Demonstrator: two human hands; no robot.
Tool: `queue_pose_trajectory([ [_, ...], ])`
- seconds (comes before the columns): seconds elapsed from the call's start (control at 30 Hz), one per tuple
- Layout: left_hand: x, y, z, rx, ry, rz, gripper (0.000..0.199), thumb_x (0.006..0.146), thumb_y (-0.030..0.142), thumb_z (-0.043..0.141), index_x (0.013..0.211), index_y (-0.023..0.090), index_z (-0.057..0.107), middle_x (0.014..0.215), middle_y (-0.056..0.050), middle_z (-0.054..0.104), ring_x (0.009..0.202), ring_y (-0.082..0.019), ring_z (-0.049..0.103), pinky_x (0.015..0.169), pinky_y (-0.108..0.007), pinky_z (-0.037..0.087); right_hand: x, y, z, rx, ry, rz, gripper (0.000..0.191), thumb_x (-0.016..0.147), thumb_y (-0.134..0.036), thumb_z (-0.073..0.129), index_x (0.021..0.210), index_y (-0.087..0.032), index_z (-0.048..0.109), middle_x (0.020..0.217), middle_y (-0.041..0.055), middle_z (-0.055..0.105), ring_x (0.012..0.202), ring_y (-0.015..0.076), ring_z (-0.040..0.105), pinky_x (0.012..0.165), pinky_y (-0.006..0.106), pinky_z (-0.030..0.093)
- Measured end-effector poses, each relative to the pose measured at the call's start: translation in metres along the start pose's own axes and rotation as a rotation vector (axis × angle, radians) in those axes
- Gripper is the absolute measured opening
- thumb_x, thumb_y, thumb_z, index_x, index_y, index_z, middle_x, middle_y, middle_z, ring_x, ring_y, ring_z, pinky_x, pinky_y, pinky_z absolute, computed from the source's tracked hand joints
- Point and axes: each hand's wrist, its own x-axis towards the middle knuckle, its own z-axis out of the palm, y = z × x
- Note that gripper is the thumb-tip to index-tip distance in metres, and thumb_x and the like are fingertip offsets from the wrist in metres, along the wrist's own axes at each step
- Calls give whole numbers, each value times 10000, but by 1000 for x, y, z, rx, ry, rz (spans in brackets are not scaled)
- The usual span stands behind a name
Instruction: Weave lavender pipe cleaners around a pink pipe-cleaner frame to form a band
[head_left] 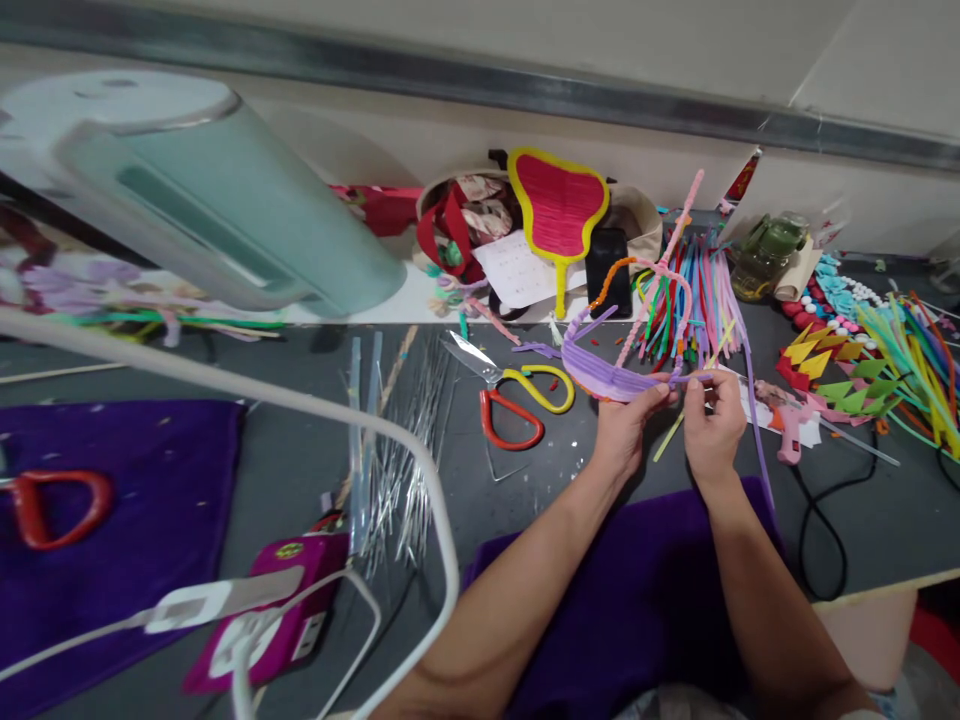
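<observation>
Both hands hold a small boat-like frame [611, 378] of purple pipe cleaners, with orange and pink pipe cleaners standing up from it. My left hand [630, 425] grips its right end between thumb and fingers. Close beside it, my right hand [714, 425] pinches a purple pipe cleaner [754, 420], whose long tail hangs down toward the table edge. Scissors [491, 378] with one red and one yellow handle lie spread to the left of the frame. Behind the hands rests a bundle of many-coloured pipe cleaners [705, 290].
A pale green cylinder-shaped appliance [247, 200] stands at left. Silver wires [412, 460] and glue sticks [360, 440] lie left of the scissors. A pink glue gun [791, 430] with a black cord is at right. A red-and-yellow fan shape [562, 205] leans at the back. A white cable crosses at left.
</observation>
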Motion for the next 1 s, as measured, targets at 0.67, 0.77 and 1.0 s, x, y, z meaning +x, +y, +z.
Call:
queue_pose_trajectory([
  [0.67, -2, 2, -1, 115, -45, 20, 210, 560, 193, 805, 748, 141, 728, 677, -36, 699, 625, -142, 633, 734, -297, 502, 6, -1, 4, 601, -50, 444, 212, 797, -389, 617, 796, -199, 523, 674, -39, 550, 550, 92, 535, 509, 214, 433],
  [0.77, -2, 2, -1, 145, -39, 37, 208, 559, 197, 804, 746, 145, 731, 678, -36, 699, 627, -150, 633, 730, -303, 504, 6, -2, 4, 557, -69, 415, 214, 793, -397, 624, 803, -195, 553, 679, -30, 567, 559, 94, 531, 530, 221, 443],
  [1.0, -5, 5, 1, 48, -84, -49, 202, 552, 205, 811, 722, 141, 722, 687, -45, 700, 636, -146, 638, 746, -299, 512, 6, 0, 6, 579, -69, 447, 264, 793, -440, 623, 751, -190, 548, 637, -25, 570, 536, 93, 525, 525, 224, 434],
])
